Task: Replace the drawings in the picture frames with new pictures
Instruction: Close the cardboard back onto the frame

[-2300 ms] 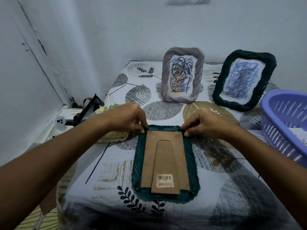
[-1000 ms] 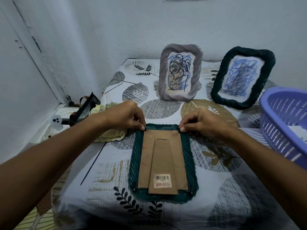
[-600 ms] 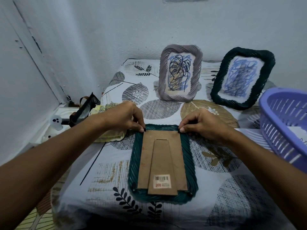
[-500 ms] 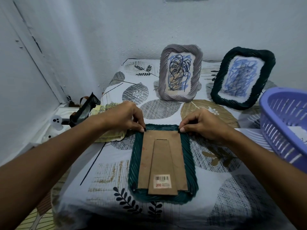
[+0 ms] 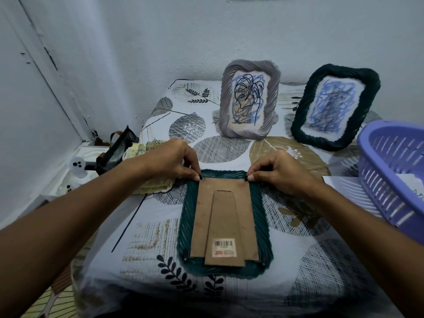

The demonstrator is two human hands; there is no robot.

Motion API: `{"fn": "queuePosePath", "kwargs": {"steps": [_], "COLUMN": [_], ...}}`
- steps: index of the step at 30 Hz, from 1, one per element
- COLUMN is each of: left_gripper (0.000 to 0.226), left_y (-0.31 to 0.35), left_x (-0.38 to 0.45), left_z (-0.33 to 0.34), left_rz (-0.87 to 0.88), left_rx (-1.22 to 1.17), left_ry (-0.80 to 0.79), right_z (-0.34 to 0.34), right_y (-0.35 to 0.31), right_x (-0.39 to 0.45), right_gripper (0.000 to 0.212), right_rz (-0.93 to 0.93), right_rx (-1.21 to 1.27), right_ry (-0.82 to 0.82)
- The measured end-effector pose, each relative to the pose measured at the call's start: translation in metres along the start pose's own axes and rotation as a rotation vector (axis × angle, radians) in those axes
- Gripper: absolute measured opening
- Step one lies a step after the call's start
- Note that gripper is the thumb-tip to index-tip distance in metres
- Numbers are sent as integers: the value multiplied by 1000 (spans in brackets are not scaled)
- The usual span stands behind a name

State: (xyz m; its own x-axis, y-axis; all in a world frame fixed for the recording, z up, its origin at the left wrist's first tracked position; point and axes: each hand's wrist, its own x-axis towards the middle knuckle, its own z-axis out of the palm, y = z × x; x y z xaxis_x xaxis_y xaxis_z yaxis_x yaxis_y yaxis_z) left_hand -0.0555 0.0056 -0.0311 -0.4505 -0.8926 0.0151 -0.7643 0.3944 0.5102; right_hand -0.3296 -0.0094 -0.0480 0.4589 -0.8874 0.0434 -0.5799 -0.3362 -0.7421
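both hands' fingers (image 5: 195, 174) pinch the face-down green frame's (image 5: 261, 216) top corners; grey frame (image 5: 274, 88), dark frame (image 5: 371, 92), purple basket (image 5: 376, 187) stand behind.

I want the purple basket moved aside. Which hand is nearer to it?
Right. The right hand lies just left of the purple basket; the left hand is farther left.

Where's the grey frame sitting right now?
In the head view the grey frame stands upright at the back of the table, left of the standing dark green frame and beyond the face-down green frame under both hands.
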Motion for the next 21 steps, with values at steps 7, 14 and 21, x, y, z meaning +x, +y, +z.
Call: {"fn": "queuePosePath", "kwargs": {"steps": [7, 14, 21], "left_gripper": [21, 21, 14], "left_y": [18, 69, 86], "left_x": [-17, -83, -140], "left_z": [3, 26, 70], "left_rz": [7, -93, -395], "left_rx": [125, -44, -204], "left_ry": [145, 343, 382], "right_z": [3, 16, 39], "right_y": [-6, -33, -48], "right_x": [-11, -77, -140], "right_gripper": [8, 9, 6], "right_rz": [-16, -24, 119], "right_rx": [-45, 30, 83], "right_ry": [60, 201, 231]}}
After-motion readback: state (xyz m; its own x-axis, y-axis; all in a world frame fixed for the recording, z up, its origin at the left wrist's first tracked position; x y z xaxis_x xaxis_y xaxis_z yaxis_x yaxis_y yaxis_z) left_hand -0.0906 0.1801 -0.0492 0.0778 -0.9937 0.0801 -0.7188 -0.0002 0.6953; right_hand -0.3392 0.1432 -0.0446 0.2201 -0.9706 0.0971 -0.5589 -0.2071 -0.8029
